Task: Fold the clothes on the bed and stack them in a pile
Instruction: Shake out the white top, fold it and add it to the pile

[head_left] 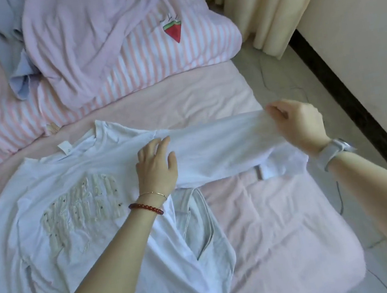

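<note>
The white T-shirt point(55, 217) lies print-up on the pink sheet point(274, 222), filling the view's seven o'clock part. The left hand point(157, 169) presses flat, fingers straight, at the shoulder seam; the right hand point(297, 125) pinches the sleeve point(225, 146) end, drawn taut toward three o'clock. Best keep the left as anchor (the crease forms there) and swing the sleeve across. No containers show.

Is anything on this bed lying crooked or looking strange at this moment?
Nothing is damaged. The white long-sleeved shirt lies askew over a grey garment, hiding part of it.
</note>
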The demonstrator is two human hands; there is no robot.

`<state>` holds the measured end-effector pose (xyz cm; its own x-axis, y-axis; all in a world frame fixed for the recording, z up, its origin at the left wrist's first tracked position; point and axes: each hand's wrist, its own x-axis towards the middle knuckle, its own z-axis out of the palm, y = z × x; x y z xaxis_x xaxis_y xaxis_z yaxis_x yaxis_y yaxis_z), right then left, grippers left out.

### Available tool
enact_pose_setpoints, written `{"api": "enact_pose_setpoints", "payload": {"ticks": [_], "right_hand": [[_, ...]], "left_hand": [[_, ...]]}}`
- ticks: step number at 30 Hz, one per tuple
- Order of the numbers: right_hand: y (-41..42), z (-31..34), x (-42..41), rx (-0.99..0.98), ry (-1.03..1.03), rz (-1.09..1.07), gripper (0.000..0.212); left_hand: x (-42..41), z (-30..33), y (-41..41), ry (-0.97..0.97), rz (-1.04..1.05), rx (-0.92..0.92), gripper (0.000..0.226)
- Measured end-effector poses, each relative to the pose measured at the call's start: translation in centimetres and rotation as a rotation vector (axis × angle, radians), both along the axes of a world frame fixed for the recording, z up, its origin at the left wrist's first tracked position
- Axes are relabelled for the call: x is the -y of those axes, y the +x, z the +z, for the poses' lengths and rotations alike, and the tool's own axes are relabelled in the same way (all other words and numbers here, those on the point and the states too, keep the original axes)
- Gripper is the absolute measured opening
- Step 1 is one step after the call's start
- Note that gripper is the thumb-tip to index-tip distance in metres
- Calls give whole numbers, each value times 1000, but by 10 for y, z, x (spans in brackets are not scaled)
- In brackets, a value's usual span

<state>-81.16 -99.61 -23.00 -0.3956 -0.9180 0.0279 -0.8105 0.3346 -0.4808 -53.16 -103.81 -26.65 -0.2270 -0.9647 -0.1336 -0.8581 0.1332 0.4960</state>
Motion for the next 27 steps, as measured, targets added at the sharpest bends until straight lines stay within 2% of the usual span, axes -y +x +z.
{"api": "enact_pose_setpoints", "payload": {"ticks": [3, 5, 7, 11, 13, 15, 17, 19, 21, 22, 25, 27], "right_hand": [[-28, -18, 39, -81, 92, 33, 24], [-37, -41, 46, -68, 209, 28, 30], [-36, -66, 36, 120, 269, -81, 34], [-16, -116, 0, 531, 420, -299, 23], [-10, -127, 4, 1023, 298, -657, 19], [-6, -125, 23, 1459, 129, -958, 13], [-6, -122, 45, 1660, 30, -1050, 11], [-9, -116, 62, 1775, -55, -1078, 16], [-19, -106, 71, 1805, -141, -1136, 21], [-28, -103, 72, 1750, -180, -1163, 21], [-60, -99, 69, 1467, -254, -1086, 15], [-79, -102, 60, 1313, -286, -1042, 7]], "left_hand": [[41, -16, -21, 73, -131, 150, 42], [63, -32, -30, 140, -194, 276, 44], [80, -48, -36, 186, -237, 382, 43], [102, -68, -38, 194, -241, 542, 36], [111, -71, -38, 208, -241, 427, 23], [114, -63, -36, 172, -169, 164, 14], [119, -49, -40, 8, 9, -31, 13], [123, -35, -47, -157, 88, -130, 13], [127, -27, -56, -228, 37, -137, 12], [129, -26, -61, -240, 17, -123, 11], [132, -30, -77, -251, 123, -44, 15], [131, -39, -87, -228, 229, 71, 19]]}}
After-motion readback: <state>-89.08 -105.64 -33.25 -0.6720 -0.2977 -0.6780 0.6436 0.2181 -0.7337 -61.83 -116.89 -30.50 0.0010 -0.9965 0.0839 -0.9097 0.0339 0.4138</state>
